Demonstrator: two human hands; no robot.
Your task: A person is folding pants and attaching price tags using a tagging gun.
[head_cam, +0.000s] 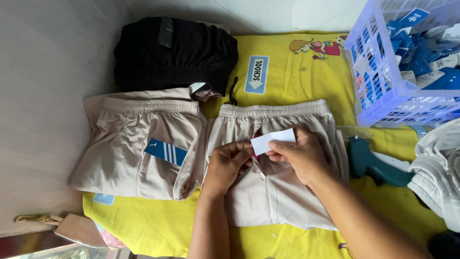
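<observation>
A pair of beige shorts [282, 192] lies flat on a yellow cloth [287, 76], waistband away from me. My right hand [299, 153] pinches a small white paper tag [272, 140] over the front of the shorts. My left hand [229, 163] grips the fabric at the pocket edge just left of the tag. A bit of red shows at the pocket opening between my hands.
A folded stack of beige shorts [129, 148] with a blue striped tag [165, 152] lies to the left. Black shorts [177, 52] sit behind it. A lilac plastic basket [383, 91] of blue tags stands at right, a teal tagging gun [373, 165] below it, white garments [438, 177] beside.
</observation>
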